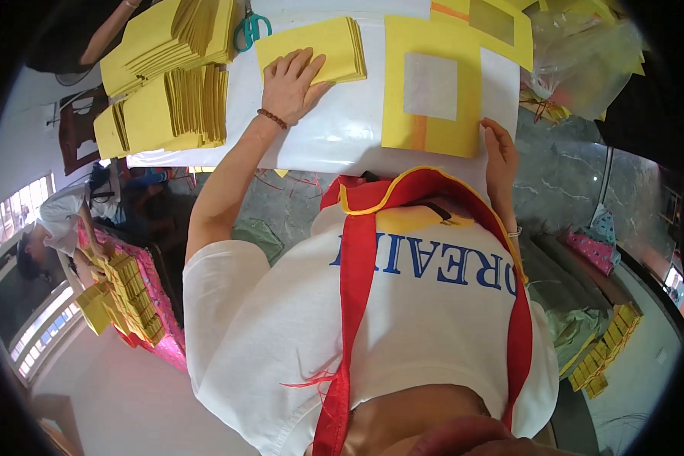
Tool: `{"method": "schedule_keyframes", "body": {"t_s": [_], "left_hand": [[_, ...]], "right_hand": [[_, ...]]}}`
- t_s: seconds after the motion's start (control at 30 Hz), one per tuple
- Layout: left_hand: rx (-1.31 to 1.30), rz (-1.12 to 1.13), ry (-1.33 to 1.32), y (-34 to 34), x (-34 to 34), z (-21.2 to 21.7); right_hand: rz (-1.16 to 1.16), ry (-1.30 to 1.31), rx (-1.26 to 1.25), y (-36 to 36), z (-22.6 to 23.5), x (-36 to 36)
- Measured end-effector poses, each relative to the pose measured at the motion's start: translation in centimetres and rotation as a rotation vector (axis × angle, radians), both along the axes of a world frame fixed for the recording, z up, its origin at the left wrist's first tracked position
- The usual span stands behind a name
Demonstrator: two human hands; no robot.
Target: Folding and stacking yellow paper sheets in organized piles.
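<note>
A small paper-goods workshop, worked by hand.

Stacks of folded yellow paper [171, 91] crowd a white worktable [334, 137], with teal-handled scissors [249, 29] and a large yellow sheet bearing a silvery square [431, 85] laid out flat. To one side another person [53, 228] bends over more yellow bundles [129, 292] on a pink surface, and further bundles [604, 346] lie on the stone floor [562, 182].

Grey marbled floor [562, 182], white worktable [334, 137], bright barred windows [23, 205] at left.
</note>
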State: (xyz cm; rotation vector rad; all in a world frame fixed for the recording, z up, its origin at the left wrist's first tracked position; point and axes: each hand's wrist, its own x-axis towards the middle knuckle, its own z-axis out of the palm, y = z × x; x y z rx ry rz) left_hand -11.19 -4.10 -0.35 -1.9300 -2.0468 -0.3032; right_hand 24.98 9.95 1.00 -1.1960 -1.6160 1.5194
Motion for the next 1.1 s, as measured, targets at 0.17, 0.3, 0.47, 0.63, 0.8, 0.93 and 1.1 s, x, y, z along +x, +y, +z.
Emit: {"method": "schedule_keyframes", "body": {"t_s": [0.17, 0.3, 0.47, 0.63, 0.8, 0.93, 1.1], "left_hand": [[-0.051, -0.026, -0.047, 0.4, -1.0, 0.8], [-0.067, -0.025, -0.072, 1.3, -1.4, 2.4], [0.189, 0.064, -0.125, 2.4, 0.2, 4.1], [0.096, -0.256, -0.449, 1.9, 7.0, 5.9], [-0.011, -0.498, -0.350, 1.3, 12.1, 4.0], [-0.086, -0.466, -0.349, 1.5, 11.8, 3.8], [-0.111, -0.474, -0.537, 2.1, 11.7, 4.0]], "right_hand": [[0.005, -0.015, 0.049, 0.5, 0.7, -0.9], [0.030, -0.001, 0.041, 0.3, 1.2, -0.9], [0.043, 0.012, 0.054, 0.7, 0.3, -0.2], [0.133, -0.130, 0.479, 1.1, -0.2, 0.3], [0.237, -0.149, 0.492, 0.6, -1.5, 0.2], [0.143, 0.077, 0.038, 0.4, -1.6, 0.0], [0.150, 0.073, 0.016, 0.5, -1.5, 0.1]]}}
